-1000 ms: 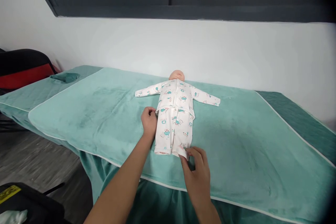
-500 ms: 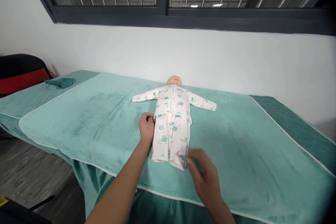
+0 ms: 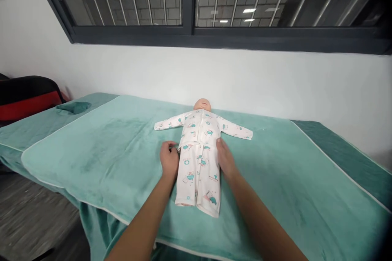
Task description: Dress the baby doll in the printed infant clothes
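Note:
A baby doll (image 3: 202,105) lies on its back with its head toward the wall, arms spread in long sleeves. It wears a white printed pajama top (image 3: 200,127) and matching pajama trousers (image 3: 188,177). At the waist on the doll's left-hand side in view, my left hand (image 3: 169,160) is closed, its fingers curled in beside the top's hem; what they pinch is hidden. My right hand (image 3: 226,158) lies along the opposite hip, fingers stretched up against the edge of the clothes. Its far fingers are partly out of sight.
Under the doll is a light green plush cover (image 3: 269,179) with white piping, over a bed whose front edge drops to a dark floor (image 3: 33,208). A cloth with a recess (image 3: 73,107) and a black-and-red chair (image 3: 29,98) are at left. Behind stands a white wall (image 3: 137,71).
My right hand has moved up from the trouser cuff to the doll's waist. My left hand stays beside the waist. The view has tilted slightly upward.

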The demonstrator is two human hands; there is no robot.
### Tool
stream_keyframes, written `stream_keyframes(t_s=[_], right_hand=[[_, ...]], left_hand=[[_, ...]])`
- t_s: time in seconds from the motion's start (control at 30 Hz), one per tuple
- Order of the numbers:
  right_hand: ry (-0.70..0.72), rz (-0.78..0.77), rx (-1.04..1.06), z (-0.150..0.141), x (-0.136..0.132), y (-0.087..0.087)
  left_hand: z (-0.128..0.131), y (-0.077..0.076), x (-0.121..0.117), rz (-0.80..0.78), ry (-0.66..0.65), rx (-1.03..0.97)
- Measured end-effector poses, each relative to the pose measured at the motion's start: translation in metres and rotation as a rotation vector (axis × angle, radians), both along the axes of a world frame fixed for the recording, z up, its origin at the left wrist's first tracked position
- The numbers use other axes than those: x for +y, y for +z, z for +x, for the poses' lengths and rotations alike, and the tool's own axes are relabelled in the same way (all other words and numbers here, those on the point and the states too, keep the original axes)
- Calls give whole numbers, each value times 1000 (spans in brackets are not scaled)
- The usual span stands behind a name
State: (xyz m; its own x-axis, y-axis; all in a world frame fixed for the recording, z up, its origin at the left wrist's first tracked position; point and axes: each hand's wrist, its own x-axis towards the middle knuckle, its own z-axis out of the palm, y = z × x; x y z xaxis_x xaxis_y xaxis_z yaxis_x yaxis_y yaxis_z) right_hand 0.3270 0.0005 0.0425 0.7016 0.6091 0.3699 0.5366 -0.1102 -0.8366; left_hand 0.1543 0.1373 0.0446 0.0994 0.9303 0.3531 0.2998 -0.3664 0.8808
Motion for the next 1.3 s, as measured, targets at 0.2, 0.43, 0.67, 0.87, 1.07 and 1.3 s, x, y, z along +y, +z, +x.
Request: stream_keyframes(t_s=[0.2, 0.43, 0.67, 0.87, 1.07, 1.3], right_hand=[[-440, -283, -132, 103, -24, 4], [-343, -731, -468, 161, -36, -2], [-457, -695, -483, 165, -36, 2], [-445, -758, -533, 155, -38, 2], [-387, -784, -480, 153, -37, -1], [-379, -790, -414, 155, -39, -6]], left_hand=[[-11, 7, 65, 303, 29, 504], [0, 6, 113, 296, 73, 871], [2, 6, 120, 298, 86, 902], [-1, 7, 107, 285, 124, 913], [-1, 3, 88, 295, 178, 928], [4, 5, 78, 356, 116, 896]])
